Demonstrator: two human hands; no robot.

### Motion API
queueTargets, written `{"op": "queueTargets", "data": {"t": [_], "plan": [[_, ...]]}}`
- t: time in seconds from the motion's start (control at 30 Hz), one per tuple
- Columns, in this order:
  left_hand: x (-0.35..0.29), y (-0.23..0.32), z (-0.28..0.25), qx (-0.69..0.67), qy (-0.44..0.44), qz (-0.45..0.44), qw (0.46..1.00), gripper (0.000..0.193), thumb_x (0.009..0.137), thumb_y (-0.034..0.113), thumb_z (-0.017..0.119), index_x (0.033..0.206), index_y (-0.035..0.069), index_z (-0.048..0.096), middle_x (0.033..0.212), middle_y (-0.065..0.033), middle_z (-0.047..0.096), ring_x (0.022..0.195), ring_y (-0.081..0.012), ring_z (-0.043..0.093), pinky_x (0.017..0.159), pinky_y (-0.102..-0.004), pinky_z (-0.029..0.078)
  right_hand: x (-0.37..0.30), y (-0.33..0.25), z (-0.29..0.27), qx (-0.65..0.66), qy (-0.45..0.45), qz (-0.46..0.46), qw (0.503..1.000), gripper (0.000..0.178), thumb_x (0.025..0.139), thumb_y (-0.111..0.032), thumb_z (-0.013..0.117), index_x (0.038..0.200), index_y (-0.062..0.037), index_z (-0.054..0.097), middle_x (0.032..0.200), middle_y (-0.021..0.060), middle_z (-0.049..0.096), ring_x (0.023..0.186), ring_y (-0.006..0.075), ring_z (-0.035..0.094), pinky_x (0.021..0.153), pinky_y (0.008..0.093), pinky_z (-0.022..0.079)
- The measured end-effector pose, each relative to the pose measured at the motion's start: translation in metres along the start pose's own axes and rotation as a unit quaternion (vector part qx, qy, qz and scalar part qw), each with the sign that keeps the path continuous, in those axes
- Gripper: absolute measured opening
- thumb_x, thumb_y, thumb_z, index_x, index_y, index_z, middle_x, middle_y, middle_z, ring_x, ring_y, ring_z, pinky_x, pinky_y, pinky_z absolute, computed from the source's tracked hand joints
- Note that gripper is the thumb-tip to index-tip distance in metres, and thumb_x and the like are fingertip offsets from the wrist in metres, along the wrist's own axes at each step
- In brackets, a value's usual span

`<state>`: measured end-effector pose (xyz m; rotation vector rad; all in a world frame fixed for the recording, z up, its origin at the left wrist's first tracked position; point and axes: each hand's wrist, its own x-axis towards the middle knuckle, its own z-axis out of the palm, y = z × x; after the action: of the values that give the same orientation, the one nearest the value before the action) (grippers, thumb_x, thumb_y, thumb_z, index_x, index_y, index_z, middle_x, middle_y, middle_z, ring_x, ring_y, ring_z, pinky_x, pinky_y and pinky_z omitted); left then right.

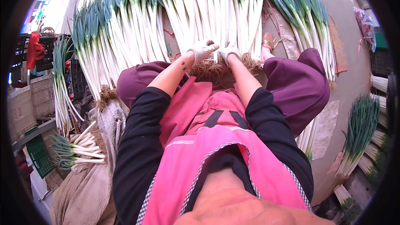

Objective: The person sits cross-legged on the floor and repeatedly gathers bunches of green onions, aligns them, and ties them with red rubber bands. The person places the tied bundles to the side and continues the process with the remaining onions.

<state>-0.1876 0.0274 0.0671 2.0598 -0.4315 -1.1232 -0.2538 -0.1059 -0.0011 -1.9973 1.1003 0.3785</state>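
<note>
Long leeks [206,12] lie in a thick row ahead of me, green tops away and root ends toward me. My left hand [203,51], in a whitish glove, is closed over the white stalks just above the matted roots [208,70]. Close beside it on the right, my right hand [229,51], gloved alike, closes on the same stalks. The stalks partly hide the fingers of both hands. A narrow gap with a white stalk end shows between the hands.
More leeks lie to the left [125,29] and right [302,12]. Shorter leeks [85,150] rest on a woven sack [93,183] at left, near a wicker basket [41,96]. A leek bundle [358,129] lies far right. My sandalled foot [268,43] is beside the row.
</note>
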Motion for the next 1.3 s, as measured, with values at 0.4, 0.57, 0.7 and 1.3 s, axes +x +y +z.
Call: {"op": "queueTargets", "data": {"t": [0.4,0.57,0.7,1.3], "plan": [[0.035,-0.011,0.011,-0.121,0.085,-0.076,0.986,0.033,0.082,0.026,0.062,0.107,0.005,0.058,0.088,-0.0109,0.063,0.078,-0.0186,0.06,0.064,-0.0288,0.049,-0.034,0.009,-0.021,0.369,-0.301,-0.134,0.869,0.035,0.075,-0.015,0.071,0.106,-0.0015,0.06,0.089,0.0073,0.063,0.068,0.014,0.057,0.059,0.0259,0.047],[0.023,-0.015,-0.002,-0.017,0.073,0.011,0.997,0.022,0.087,0.014,0.05,0.102,0.001,0.058,0.088,-0.0143,0.062,0.078,-0.0213,0.061,0.065,-0.0332,0.048,-0.037,0.003,-0.023,0.518,-0.278,-0.042,0.808,0.029,0.083,-0.022,0.066,0.101,-0.0037,0.055,0.073,0.0025,0.054,0.056,0.0086,0.048,0.049,0.0231,0.041],[-0.004,-0.011,-0.008,0.088,0.052,0.059,0.993,0.025,0.086,0.015,0.052,0.104,-0.003,0.056,0.094,-0.0196,0.061,0.083,-0.0275,0.061,0.069,-0.0357,0.048,-0.041,-0.008,-0.019,0.524,-0.225,-0.065,0.819,0.037,0.083,-0.016,0.066,0.111,0.0018,0.052,0.082,0.0068,0.06,0.061,0.013,0.055,0.052,0.0258,0.046],[-0.219,0.036,0.013,-0.264,-0.084,-0.011,0.961,0.032,0.082,0.022,0.065,0.102,0.001,0.052,0.081,-0.0022,0.054,0.069,-0.0075,0.054,0.058,-0.0223,0.045,-0.059,-0.066,-0.029,0.725,-0.33,0.001,0.604,0.028,0.086,-0.028,0.062,0.1,-0.0059,0.05,0.082,0.0063,0.058,0.072,0.0198,0.06,0.065,0.034,0.053]]}}
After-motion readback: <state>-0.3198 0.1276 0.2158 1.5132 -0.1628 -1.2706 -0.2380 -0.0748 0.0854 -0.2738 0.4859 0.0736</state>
